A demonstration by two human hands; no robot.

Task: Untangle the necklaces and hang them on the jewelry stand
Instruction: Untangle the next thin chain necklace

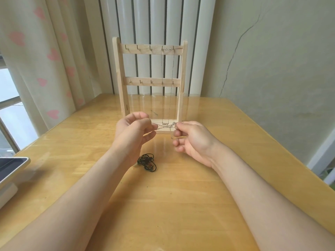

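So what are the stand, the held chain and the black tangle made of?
The stand looks like pale bare wood, grain visible, with small metal hooks. The held chain seems thin silvery metal, from its sheen. The black tangle looks like matte cord.

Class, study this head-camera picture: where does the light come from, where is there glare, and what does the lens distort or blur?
Head view: soft daylight comes from the window at left; pale glare streaks lie on the glossy table near the jewelry stand; the wide lens bows the table edges; the silver chain pinched between left hand and right hand looks faint and slightly soft.
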